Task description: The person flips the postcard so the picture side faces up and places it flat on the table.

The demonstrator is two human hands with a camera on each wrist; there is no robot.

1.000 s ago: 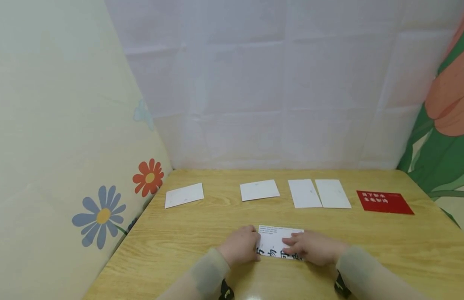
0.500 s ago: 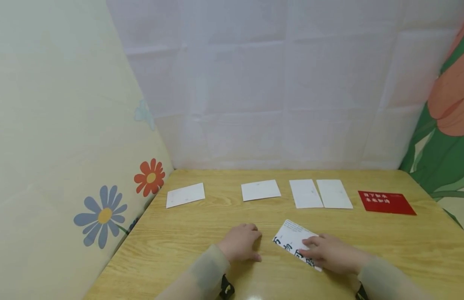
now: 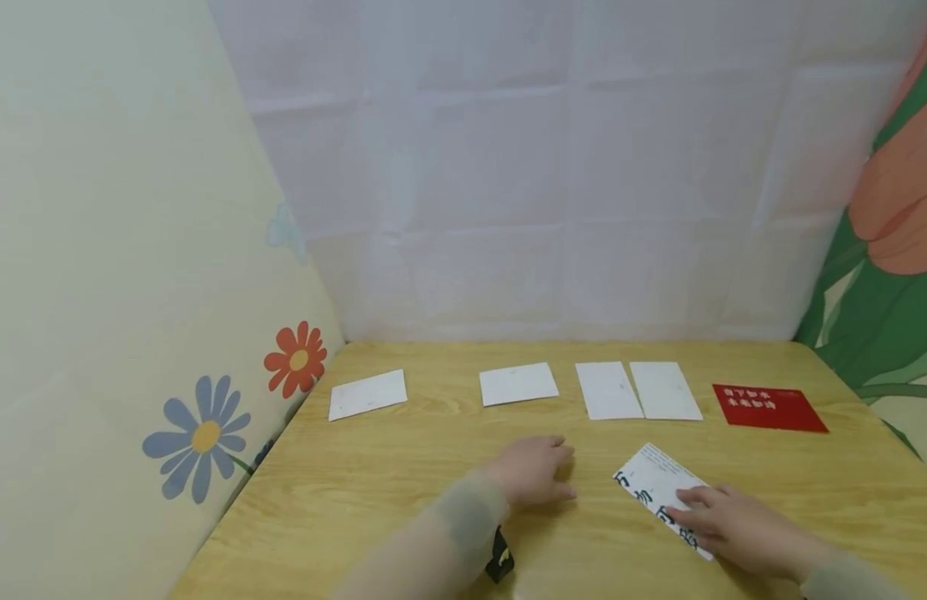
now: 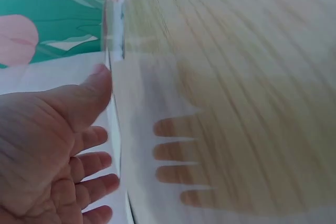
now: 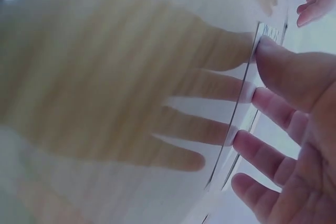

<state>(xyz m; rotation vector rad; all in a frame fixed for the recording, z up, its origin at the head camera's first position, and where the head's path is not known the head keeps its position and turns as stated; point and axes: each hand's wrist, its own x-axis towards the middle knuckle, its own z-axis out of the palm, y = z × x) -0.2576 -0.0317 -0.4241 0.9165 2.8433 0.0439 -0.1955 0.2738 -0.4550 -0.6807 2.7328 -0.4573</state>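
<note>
A white card with bold black characters and small print [image 3: 651,479] lies at a slant on the wooden table. My right hand [image 3: 741,529] touches its right end, with the fingertips resting on the surface. Seen low in the right wrist view, the card [image 5: 269,29] is a thin strip under the spread thumb and fingers of my right hand [image 5: 299,129]. Left of the card, my left hand [image 3: 533,471] hovers or rests just over the table, apart from the card and holding nothing. Its fingers [image 4: 94,163] are loosely extended in the left wrist view.
Along the back of the table [image 3: 343,492] lie a white card [image 3: 368,395] at far left, another [image 3: 518,384] near the middle, and two more side by side, one [image 3: 609,390] next to the other [image 3: 665,390]. A red card with white characters [image 3: 769,407] is at the right.
My right hand has slid the printed card rightward and turned it from level to slanted. The left hand has let go of its left end and then moved right.
</note>
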